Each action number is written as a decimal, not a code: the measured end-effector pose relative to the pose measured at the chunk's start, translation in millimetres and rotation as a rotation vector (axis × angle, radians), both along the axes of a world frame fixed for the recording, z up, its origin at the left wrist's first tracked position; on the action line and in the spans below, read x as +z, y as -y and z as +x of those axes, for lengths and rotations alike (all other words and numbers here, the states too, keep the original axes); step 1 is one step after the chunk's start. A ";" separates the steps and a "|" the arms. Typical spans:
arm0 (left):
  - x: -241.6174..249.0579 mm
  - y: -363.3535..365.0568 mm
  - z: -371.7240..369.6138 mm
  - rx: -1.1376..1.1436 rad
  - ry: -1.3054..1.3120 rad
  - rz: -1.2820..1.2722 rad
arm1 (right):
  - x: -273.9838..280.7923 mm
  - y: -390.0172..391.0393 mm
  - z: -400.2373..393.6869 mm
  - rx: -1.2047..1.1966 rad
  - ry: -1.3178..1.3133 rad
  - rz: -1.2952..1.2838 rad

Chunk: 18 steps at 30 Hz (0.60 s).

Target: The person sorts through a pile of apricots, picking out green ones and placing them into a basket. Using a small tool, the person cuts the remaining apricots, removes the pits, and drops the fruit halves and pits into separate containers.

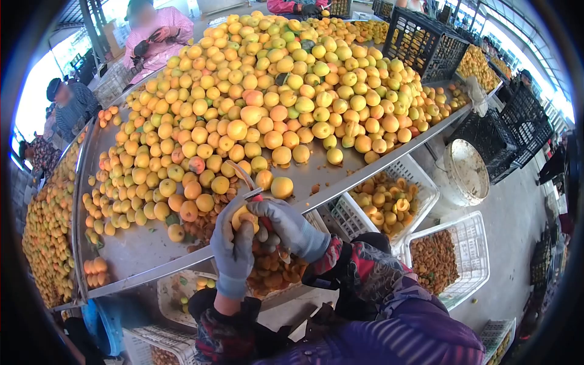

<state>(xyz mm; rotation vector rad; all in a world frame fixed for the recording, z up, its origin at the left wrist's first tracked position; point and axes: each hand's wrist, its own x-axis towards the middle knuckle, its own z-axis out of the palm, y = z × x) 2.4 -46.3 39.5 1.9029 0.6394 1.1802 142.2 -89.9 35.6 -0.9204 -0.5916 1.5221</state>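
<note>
My left hand (232, 246), in a grey glove, is closed around an orange-yellow apricot (244, 217) at the table's front edge. Touching it from the right is my right hand (291, 226), also gloved, its fingers wrapped round a tool with a red part and a curved metal piece (243, 176) that points up and left. The tool's lower part is hidden by the fingers. Just beyond both hands, a large heap of whole apricots (243, 109) covers much of the metal table (131, 255). Below the hands, a container of halved apricots (274, 272) is partly hidden.
White crates of apricot halves (426, 193) and brown pits (477, 255) stand at the right, near a dirty white bucket (467, 173). Black crates (444, 52) are at the upper right. A person in pink (176, 30) works across the table; other people are at the left.
</note>
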 end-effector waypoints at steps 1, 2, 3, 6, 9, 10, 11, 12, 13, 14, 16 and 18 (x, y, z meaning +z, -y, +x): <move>-3.5 -1.0 -0.4 0.000 -0.005 -0.002 | -1.4 -0.4 -0.4 0.000 -0.005 -0.002; -10.4 -3.6 1.1 0.017 0.036 -0.056 | -2.4 -2.1 0.0 -0.011 -0.034 -0.015; -16.4 -5.6 4.1 0.031 0.080 -0.109 | -4.2 -3.6 1.0 -0.026 -0.061 -0.027; -27.1 -3.5 14.9 -0.009 0.461 -0.656 | -37.0 -25.1 -16.8 -0.590 0.676 0.430; -38.6 -17.4 0.5 -0.185 0.523 -0.926 | -15.8 -13.0 -6.4 -0.515 1.174 0.420; -37.3 -21.1 -3.1 -0.187 0.526 -0.926 | -11.2 -10.8 -8.2 -0.491 1.243 0.411; -34.4 -23.6 -7.1 -0.253 0.539 -0.981 | -13.7 -11.1 -7.5 -0.490 1.244 0.410; -31.7 -24.4 -10.7 -0.317 0.550 -1.038 | -19.2 -11.7 -6.7 -0.448 1.331 0.505; -29.6 -23.9 -13.8 -0.313 0.551 -1.042 | -23.3 -11.5 -7.1 -0.401 1.414 0.599; -26.4 -23.3 -16.5 -0.336 0.545 -1.043 | -25.4 -11.3 -8.2 -0.394 1.411 0.597; -11.5 -17.7 -18.1 -0.367 0.521 -1.004 | -27.4 -12.1 -9.7 -0.437 1.444 0.744; -22.7 -23.6 -23.5 -0.373 0.504 -0.994 | -29.5 -11.2 -10.7 -0.391 1.478 0.740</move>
